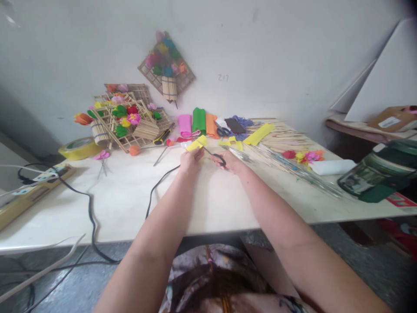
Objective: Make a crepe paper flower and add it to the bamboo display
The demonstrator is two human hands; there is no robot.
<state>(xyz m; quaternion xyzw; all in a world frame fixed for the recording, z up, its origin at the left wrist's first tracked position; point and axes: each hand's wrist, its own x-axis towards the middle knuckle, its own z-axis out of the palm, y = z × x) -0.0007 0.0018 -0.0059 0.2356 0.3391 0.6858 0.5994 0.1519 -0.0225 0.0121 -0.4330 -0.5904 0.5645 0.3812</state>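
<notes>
My left hand [191, 159] is closed on a small yellow paper piece [197, 143] over the middle of the white table. From the right, my right hand [230, 161] grips a pair of black-handled scissors [220, 160], whose blades point left toward the yellow paper. Whether the blades touch the paper I cannot tell. Just beyond my hands lie yellow paper scraps [233, 142] and a longer yellow strip [259, 134]. Pink [185, 125], green [199, 121] and orange paper [211, 125] stand against the wall. A second pair of scissors [223, 130] lies beside a dark phone [235, 126].
Wooden lattices with paper flowers [125, 115] are piled at the back left, by a yellow tape roll [80, 148]. A power strip [35, 191] and black cable [91, 208] run along the left. Thin sticks [283, 139], wires [299, 174] and a green bottle [374, 174] occupy the right.
</notes>
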